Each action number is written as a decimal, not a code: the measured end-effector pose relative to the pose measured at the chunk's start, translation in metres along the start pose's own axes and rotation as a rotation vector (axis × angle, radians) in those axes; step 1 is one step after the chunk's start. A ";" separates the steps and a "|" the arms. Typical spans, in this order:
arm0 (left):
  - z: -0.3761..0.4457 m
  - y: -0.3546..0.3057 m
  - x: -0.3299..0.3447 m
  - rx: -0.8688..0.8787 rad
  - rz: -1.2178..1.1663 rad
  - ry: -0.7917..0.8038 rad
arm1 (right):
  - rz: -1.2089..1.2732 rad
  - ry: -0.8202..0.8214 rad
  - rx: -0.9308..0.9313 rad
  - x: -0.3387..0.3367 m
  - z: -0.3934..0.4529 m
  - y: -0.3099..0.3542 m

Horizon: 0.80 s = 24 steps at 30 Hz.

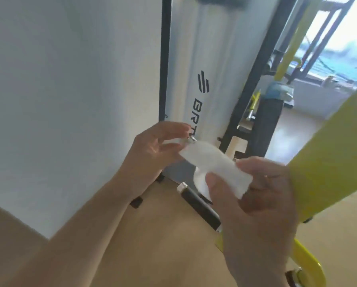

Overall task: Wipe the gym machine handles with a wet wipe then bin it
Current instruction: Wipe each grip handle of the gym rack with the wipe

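Hands meet in front of a white machine panel [206, 79] that carries black letters. The right hand [256, 204] has its grip closed on one end of the wet wipe [212, 162]: the thumb [217, 189] presses on the near face and the other fingers close behind the far edge. The wipe is white, folded into a long strip, and it stretches away from this grip, up and toward the left hand [152, 150].

The left hand is at the far end of the wipe. Its fingers are spread and curved, and the grip looks loose; the picture is blurred there, so I cannot tell if the fingertips really pinch the wipe or only touch it.

Just below the right grip, partly hidden by the wipe and the thumb, lies a black handle [202, 206] with a silver cap at its upper end. Its lower end disappears behind the right hand, where a yellow curved bar [308, 262] comes out below the wrist. A wide yellow beam [328, 166] passes behind the right hand, on its outer side.

Under both hands is a light wooden floor [152, 235]. A black frame [250, 85] stands beyond the wipe, beside the panel.
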<state>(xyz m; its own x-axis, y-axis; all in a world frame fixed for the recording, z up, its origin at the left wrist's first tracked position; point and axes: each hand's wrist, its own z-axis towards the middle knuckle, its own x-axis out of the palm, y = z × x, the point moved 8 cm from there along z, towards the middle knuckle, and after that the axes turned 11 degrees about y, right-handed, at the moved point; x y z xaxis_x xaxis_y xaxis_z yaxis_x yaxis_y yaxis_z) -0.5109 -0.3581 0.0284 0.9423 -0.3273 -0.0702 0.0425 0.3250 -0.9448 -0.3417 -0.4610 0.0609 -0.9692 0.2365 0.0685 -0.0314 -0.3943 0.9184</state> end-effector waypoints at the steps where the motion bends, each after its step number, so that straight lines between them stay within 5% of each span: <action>1: 0.009 0.005 -0.005 -0.023 0.009 -0.021 | -0.116 -0.043 -0.178 0.002 0.005 0.020; 3: 0.024 0.017 -0.011 -0.095 0.124 -0.028 | -0.364 -0.069 -0.488 0.015 0.010 0.047; 5: 0.034 0.028 -0.008 -0.159 0.190 0.048 | -0.711 -0.104 -0.609 0.029 0.016 0.049; 9: 0.038 0.040 0.000 -0.133 0.082 0.187 | -1.221 0.147 -0.195 0.053 0.027 -0.013; 12: 0.041 0.038 0.004 -0.084 0.097 0.260 | -1.190 0.277 0.048 0.058 0.018 -0.027; 15: 0.042 0.032 0.005 -0.027 0.123 0.285 | -1.068 0.209 -0.011 0.061 0.029 -0.007; 24: 0.039 0.034 0.003 -0.037 0.245 0.293 | -1.631 0.435 0.224 0.051 0.037 -0.022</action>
<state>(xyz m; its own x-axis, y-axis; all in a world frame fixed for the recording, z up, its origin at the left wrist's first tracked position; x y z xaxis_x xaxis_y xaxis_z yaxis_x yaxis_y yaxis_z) -0.4935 -0.3140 0.0088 0.7878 -0.4853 -0.3793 -0.1899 0.3943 -0.8991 -0.3812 -0.4075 0.0587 0.0410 -0.0187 -0.9990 -0.9911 0.1264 -0.0430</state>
